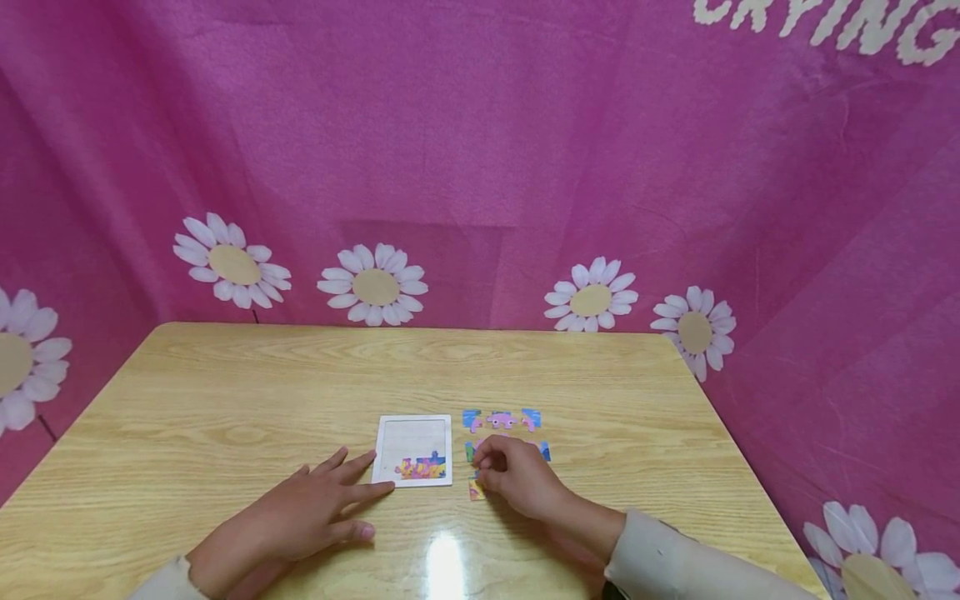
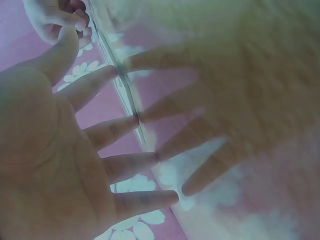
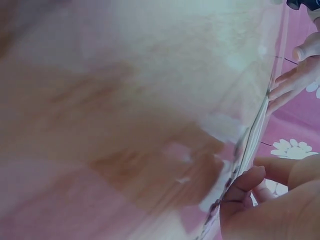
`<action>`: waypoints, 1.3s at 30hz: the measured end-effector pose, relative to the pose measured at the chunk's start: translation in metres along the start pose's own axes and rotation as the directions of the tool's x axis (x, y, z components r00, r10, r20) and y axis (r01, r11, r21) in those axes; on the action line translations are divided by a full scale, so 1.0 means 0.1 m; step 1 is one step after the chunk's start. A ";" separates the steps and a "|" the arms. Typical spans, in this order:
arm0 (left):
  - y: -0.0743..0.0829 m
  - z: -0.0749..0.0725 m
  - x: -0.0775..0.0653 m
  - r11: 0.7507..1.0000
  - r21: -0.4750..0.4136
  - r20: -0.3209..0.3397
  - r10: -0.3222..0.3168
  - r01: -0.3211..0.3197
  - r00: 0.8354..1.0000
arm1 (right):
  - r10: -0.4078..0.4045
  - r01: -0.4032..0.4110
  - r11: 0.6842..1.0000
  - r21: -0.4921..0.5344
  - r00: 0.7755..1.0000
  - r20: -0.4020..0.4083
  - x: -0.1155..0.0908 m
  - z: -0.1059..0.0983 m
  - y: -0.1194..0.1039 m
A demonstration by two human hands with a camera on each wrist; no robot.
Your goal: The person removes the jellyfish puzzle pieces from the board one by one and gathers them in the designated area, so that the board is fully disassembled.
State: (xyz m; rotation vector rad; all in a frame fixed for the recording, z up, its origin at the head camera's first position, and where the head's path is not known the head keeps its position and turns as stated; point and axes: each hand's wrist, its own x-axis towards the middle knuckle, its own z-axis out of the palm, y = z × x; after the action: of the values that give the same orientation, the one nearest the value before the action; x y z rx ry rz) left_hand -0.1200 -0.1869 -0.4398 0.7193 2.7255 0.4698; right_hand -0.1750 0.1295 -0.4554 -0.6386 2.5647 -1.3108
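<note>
A white square puzzle frame point(image 1: 413, 418) lies on the wooden table, with several joined colourful pieces point(image 1: 424, 468) along its lower right inside. My left hand point(image 1: 315, 508) rests spread, fingers straight, its fingertips at the frame's left and lower edges. Right of the frame, my right hand point(image 1: 525, 479) curls low over the loose puzzle pieces point(image 1: 502, 420), thumb and forefinger brought together. They pinch a thin puzzle piece point(image 3: 231, 201), mostly hidden by the fingers. Beside those fingertips lies a yellow and pink piece point(image 1: 476, 492); the hand covers part of the middle row.
The light wood table point(image 1: 262, 392) has a glossy top that reflects both hands in the wrist views. Behind it and at the sides hangs a pink cloth point(image 1: 450, 167) with white daisies. A bright light reflection shows near the front.
</note>
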 end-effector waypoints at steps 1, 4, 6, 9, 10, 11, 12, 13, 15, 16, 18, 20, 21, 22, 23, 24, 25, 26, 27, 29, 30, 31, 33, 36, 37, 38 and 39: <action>0.00 0.00 0.00 1.000 0.000 -0.003 0.001 -0.001 1.000 | 0.003 -0.003 1.000 0.009 1.000 0.004 0.01 0.00 -0.01; 0.00 0.00 0.00 1.000 -0.002 -0.008 0.007 -0.007 1.000 | 0.015 -0.016 0.999 0.037 1.000 0.014 0.05 0.02 -0.05; 0.01 0.00 0.00 1.000 -0.005 -0.009 0.011 -0.011 1.000 | 0.024 -0.025 0.998 0.050 1.000 0.018 0.08 0.04 -0.07; 0.01 0.00 0.01 1.000 -0.008 -0.020 0.025 -0.025 1.000 | 0.017 -0.018 0.999 0.040 1.000 0.007 0.14 0.09 -0.10; 0.01 0.00 0.02 0.999 -0.007 -0.025 0.032 -0.032 0.999 | 0.012 -0.012 1.000 0.028 1.000 0.003 0.16 0.10 -0.12; 0.01 0.00 0.02 0.999 -0.009 -0.029 0.038 -0.038 0.999 | 0.006 -0.006 1.000 0.017 1.000 -0.001 0.18 0.12 -0.13; 0.01 0.00 0.02 0.999 -0.011 -0.031 0.044 -0.044 0.999 | 0.002 -0.002 1.000 0.010 1.000 -0.002 0.20 0.14 -0.14; 0.01 0.01 0.03 0.999 -0.011 -0.035 0.052 -0.052 0.998 | 0.004 -0.004 1.000 0.019 1.000 0.006 0.22 0.15 -0.15; 0.02 0.01 0.03 0.998 -0.011 -0.036 0.066 -0.067 0.997 | 0.012 -0.013 0.999 0.047 1.000 0.025 0.25 0.18 -0.17; 0.02 0.01 0.04 0.997 -0.011 -0.035 0.073 -0.073 0.997 | 0.018 -0.019 0.998 0.052 0.999 0.031 0.27 0.20 -0.18; 0.02 0.01 0.05 0.996 -0.008 -0.034 0.086 -0.087 0.996 | 0.028 -0.031 0.997 0.071 0.999 0.042 0.30 0.23 -0.20; 0.02 0.01 0.06 0.995 -0.004 -0.034 0.096 -0.097 0.995 | 0.031 -0.035 0.995 0.090 0.998 0.046 0.33 0.26 -0.21; 0.02 0.01 0.07 0.995 0.000 -0.036 0.102 -0.102 0.994 | 0.028 -0.032 0.995 0.094 0.999 0.044 0.35 0.28 -0.22; 0.03 0.02 0.08 0.995 0.002 -0.036 0.104 -0.104 0.994 | 0.021 -0.024 0.996 0.083 0.999 0.038 0.36 0.29 -0.23; 0.03 0.02 0.08 0.994 0.006 -0.035 0.106 -0.106 0.994 | 0.015 -0.018 0.997 0.078 0.999 0.036 0.37 0.31 -0.23; 0.03 0.02 0.09 0.994 0.009 -0.035 0.108 -0.108 0.994 | 0.012 -0.014 0.997 0.078 0.999 0.036 0.39 0.32 -0.24; 0.03 0.02 0.10 0.994 0.012 -0.034 0.110 -0.110 0.993 | 0.008 -0.010 0.997 0.071 0.999 0.033 0.40 0.33 -0.25; 0.03 0.02 0.10 0.994 0.015 -0.033 0.113 -0.113 0.993 | 0.003 -0.005 0.998 0.059 1.000 0.031 0.41 0.34 -0.26; 0.03 0.02 0.10 0.994 0.016 -0.031 0.113 -0.113 0.993 | 0.000 -0.002 0.998 0.056 1.000 0.032 0.42 0.35 -0.26; 0.03 0.02 0.11 0.994 0.015 -0.025 0.112 -0.111 0.993 | -0.001 -0.001 0.999 0.051 0.999 0.035 0.44 0.37 -0.28; 0.03 0.02 0.11 0.994 0.014 -0.023 0.111 -0.110 0.994 | -0.002 0.000 0.999 0.050 0.999 0.036 0.45 0.38 -0.28; 0.03 0.02 0.11 0.994 0.013 -0.021 0.108 -0.108 0.994 | -0.006 0.004 0.999 0.045 0.999 0.036 0.45 0.39 -0.29; 0.03 0.03 0.11 0.995 0.009 -0.017 0.102 -0.102 0.995 | -0.009 0.008 0.999 0.039 0.999 0.039 0.47 0.40 -0.29; 0.03 0.03 0.12 0.996 0.001 -0.010 0.092 -0.092 0.996 | -0.015 0.014 1.000 0.019 0.999 0.050 0.48 0.42 -0.29; 0.03 0.03 0.12 0.996 -0.003 -0.007 0.089 -0.089 0.996 | -0.014 0.014 1.000 0.013 0.998 0.054 0.48 0.42 -0.30; 0.03 0.02 0.12 0.996 -0.007 -0.003 0.087 -0.087 0.996 | -0.014 0.013 1.000 0.006 0.998 0.059 0.49 0.43 -0.30; 0.03 0.02 0.12 0.996 -0.011 0.000 0.085 -0.085 0.996 | -0.013 0.013 1.000 -0.002 0.998 0.063 0.49 0.43 -0.30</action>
State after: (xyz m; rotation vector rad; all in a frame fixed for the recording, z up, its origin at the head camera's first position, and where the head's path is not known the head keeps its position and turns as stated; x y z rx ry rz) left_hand -0.1277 -0.1777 -0.4427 0.8357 2.6982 0.5031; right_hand -0.1946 0.0607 -0.4556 -0.6871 2.5167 -1.2711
